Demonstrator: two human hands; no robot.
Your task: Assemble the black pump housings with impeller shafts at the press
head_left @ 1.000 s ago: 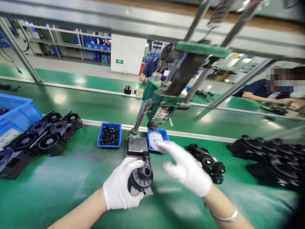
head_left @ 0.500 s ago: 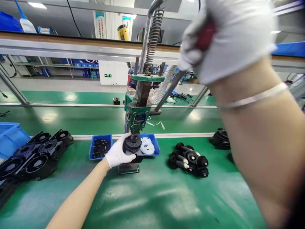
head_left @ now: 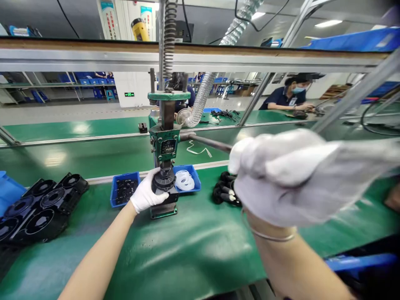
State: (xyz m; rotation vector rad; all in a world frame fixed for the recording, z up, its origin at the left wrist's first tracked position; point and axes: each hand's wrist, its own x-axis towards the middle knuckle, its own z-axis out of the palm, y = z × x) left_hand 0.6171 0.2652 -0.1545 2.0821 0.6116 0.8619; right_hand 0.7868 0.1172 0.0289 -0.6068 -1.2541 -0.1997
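Left hand (head_left: pixel 146 196) gloved, curled in grip, arm (head_left: pixel 96 254) outstretched; right hand (head_left: pixel 281 179) gloved, clenched, blurred, forearm (head_left: pixel 290 266) bare

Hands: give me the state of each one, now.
Left hand: closed around the side of the round black housing in the green lever press.
Right hand: closed around the press's lever.

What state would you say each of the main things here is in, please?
Left hand: curled around the black round part.
Right hand: closed on the press lever.
Press lever: angled out toward the right hand.
Press ram: down on the black round part.
Black round part: held under the press ram.
Left blue bin: open, holding small black parts.
Right blue bin: open, holding white rings.
Exit sign: lit.
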